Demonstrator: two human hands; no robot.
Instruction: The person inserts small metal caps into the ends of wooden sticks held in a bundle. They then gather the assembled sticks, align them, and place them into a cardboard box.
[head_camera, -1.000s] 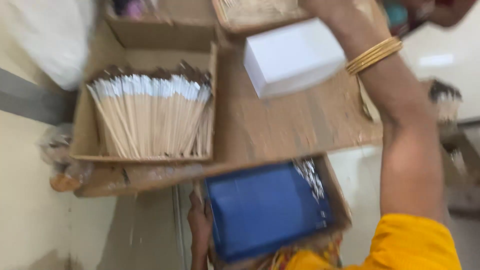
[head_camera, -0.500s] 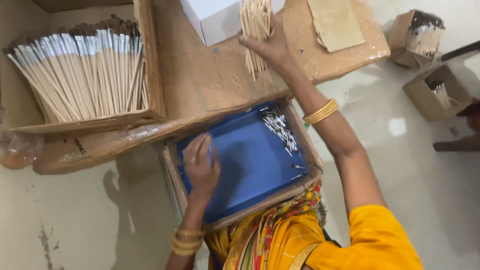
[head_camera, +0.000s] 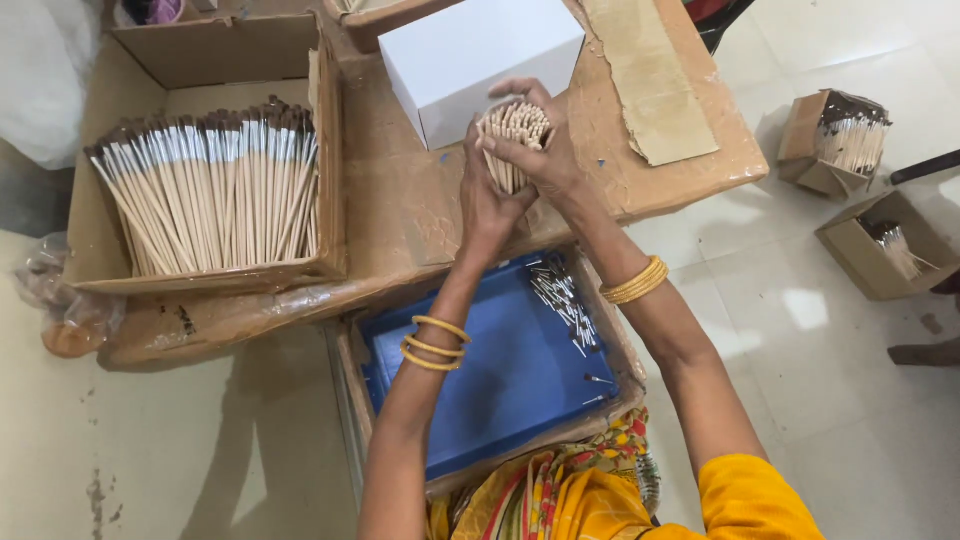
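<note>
You are squaring up a bundle of sticks (head_camera: 512, 140), your left hand (head_camera: 487, 205) and right hand (head_camera: 540, 160) with fingers closed around it above the table (head_camera: 400, 200), so next keep the ends level.

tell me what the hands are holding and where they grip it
A bundle of thin wooden sticks, held upright. The left hand wraps its lower part; the right hand clasps the side just below the top ends.
</note>
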